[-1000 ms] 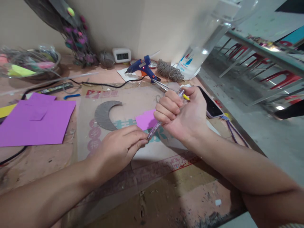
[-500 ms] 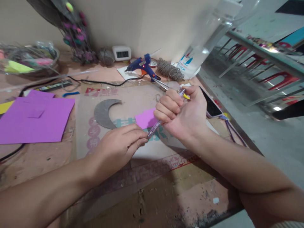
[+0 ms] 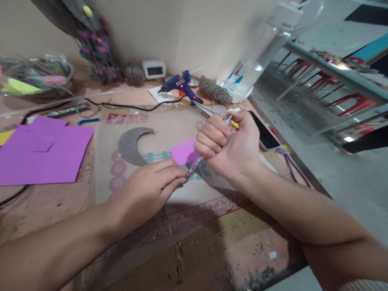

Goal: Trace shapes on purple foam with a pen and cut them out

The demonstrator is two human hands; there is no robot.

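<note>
My right hand (image 3: 232, 145) is closed in a fist around a clear purplish pen (image 3: 194, 165), which slants down to the left. A small yellow piece (image 3: 234, 124) shows by the thumb. My left hand (image 3: 157, 182) is closed, its thumb and fingertips pinched at the pen's lower tip. Anything else between those fingertips is hidden. Behind the pen lies a pink-purple paper piece (image 3: 183, 152), partly covered by my right hand. A grey thread-wrapped crescent (image 3: 129, 146) rests on the printed translucent sheet (image 3: 106, 133), beyond my left hand.
A blue glue gun (image 3: 182, 85), grey yarn (image 3: 214, 91), a slim metal tool (image 3: 202, 108) and a white clock (image 3: 154, 69) are at the back. Purple sheets (image 3: 63, 157) and a filled basket (image 3: 68, 79) lie left; a phone (image 3: 265, 133) lies right, near the table edge.
The whole view has shifted slightly. Both hands keep the same hold on the pen, with almost no visible movement.
</note>
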